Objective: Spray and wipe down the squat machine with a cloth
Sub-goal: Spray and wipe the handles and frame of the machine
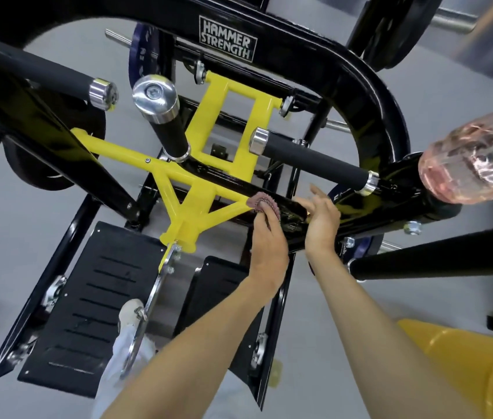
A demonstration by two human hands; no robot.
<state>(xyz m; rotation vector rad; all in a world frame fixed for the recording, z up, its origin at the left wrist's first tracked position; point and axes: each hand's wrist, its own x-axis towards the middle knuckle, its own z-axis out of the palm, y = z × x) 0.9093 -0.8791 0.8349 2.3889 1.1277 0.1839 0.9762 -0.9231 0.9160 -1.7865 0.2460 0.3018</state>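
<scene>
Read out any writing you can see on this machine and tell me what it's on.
"HAMMER STRENGTH": label on the squat machine's curved black top bar.
Marks on the blue weight plate: too blurred to read.

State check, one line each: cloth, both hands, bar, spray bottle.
cloth: bunched, pressed against the black bar
left hand: grips the cloth
right hand: fingers relaxed, rests on the black bar
black bar: glossy, both hands on it
spray bottle: in neither hand, blurred, near the right edge
</scene>
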